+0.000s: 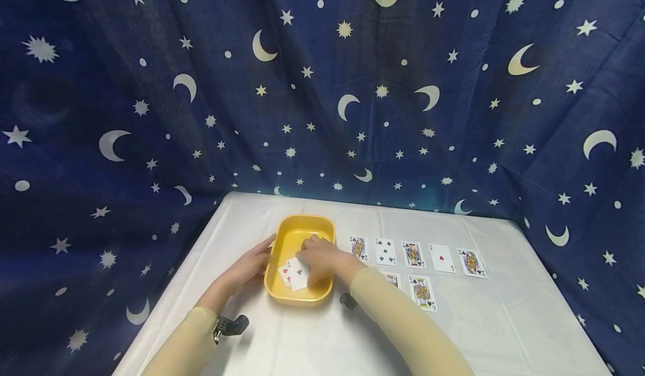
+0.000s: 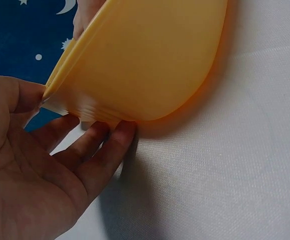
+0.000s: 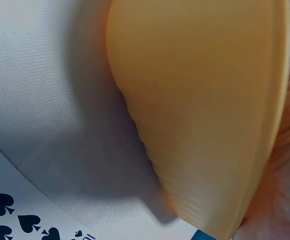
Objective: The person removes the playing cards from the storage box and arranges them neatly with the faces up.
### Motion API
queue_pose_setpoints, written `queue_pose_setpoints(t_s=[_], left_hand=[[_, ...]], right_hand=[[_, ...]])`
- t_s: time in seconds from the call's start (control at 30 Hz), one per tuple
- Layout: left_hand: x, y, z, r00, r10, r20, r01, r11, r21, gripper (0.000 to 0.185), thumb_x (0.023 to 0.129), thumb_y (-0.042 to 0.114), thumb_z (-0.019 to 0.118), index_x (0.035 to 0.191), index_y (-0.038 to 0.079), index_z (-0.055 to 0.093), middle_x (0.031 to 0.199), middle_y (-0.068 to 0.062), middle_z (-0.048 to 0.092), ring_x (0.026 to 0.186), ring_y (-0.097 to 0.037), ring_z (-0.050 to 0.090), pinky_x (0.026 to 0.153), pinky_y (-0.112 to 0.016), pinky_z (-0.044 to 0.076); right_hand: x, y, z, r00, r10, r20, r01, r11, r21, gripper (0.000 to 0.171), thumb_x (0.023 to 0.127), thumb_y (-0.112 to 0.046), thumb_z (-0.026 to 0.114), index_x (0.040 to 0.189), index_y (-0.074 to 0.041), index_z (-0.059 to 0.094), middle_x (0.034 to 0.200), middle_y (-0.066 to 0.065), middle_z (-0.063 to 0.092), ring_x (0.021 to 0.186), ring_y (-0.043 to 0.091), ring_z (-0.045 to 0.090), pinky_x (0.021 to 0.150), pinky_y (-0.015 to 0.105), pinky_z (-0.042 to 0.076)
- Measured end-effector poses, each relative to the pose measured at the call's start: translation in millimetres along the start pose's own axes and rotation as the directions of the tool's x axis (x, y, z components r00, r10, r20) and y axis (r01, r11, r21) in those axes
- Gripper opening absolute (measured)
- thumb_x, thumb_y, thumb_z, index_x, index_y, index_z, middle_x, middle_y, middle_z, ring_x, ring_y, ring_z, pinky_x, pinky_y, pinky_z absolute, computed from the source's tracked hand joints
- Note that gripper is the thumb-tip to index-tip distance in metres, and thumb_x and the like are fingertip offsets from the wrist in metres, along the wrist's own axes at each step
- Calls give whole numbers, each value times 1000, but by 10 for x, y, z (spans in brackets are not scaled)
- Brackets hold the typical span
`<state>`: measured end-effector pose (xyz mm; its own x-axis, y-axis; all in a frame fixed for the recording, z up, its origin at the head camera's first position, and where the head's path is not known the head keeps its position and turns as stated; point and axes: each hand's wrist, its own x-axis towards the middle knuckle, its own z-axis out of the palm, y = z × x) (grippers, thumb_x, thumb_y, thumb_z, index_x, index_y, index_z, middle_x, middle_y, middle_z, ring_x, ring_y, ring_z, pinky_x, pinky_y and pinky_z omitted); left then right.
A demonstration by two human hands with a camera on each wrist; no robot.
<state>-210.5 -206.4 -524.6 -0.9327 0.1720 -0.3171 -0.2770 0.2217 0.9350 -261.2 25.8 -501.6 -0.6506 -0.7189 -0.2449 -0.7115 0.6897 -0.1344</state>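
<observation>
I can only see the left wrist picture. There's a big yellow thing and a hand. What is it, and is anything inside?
Observer: It is a yellow tray on the white table. Playing cards lie inside it, face up.
Operator: Where's the other hand?
Observer: The right hand reaches into the tray and rests on those cards.
Operator: Are there more cards?
Observer: Yes, a row of five cards lies face up to the right of the tray, with two more cards below it, one partly hidden by the right arm.
Operator: What is my hand doing?
Observer: The left hand touches the tray's left side.
</observation>
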Motion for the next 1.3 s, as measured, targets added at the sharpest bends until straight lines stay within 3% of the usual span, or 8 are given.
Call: queue_pose_setpoints(t_s=[0.37,0.6,0.83,1.07,1.3], left_hand=[[10,8,21,1000,5,4,-5,1000,-3,65,102,13,45,164,26,28,155,-18,45,119,-30,62,95,-48,55],[-15,8,10,1000,-5,12,5,1000,2,65,103,14,44,164,26,26,158,-21,39,122,-33,60,94,-48,55],[-9,-1,-3,1000,-10,9,10,1000,6,64,103,16,46,164,28,28,159,-18,40,122,-30,61,95,-49,55],[-11,-5,-12,1000,2,15,-2,1000,-23,65,102,14,46,164,26,28,157,-20,42,116,-30,63,91,-47,56],[-8,-2,-14,999,7,32,-6,1000,-21,66,102,14,47,164,26,27,158,-20,41,119,-31,62,94,-49,55]], right_hand=[[-29,14,21,999,-20,-28,19,999,-34,72,65,-47,89,129,-22,65,118,-5,54,105,14,42,96,31,40],[-131,114,-107,995,10,-103,2,993,114,90,69,-59,86,147,-25,56,135,-5,53,118,15,42,106,35,41],[-574,391,-384,977,87,-194,-55,985,165,102,69,-69,82,154,-23,48,147,-2,49,134,18,38,117,43,32],[-1083,740,-462,952,177,-249,-137,976,168,95,70,-47,87,154,-23,49,146,-2,51,139,19,38,117,45,33],[-1608,1081,-370,936,214,-278,-176,972,158,96,69,-41,87,153,-13,48,147,8,51,139,30,39,114,52,36]])
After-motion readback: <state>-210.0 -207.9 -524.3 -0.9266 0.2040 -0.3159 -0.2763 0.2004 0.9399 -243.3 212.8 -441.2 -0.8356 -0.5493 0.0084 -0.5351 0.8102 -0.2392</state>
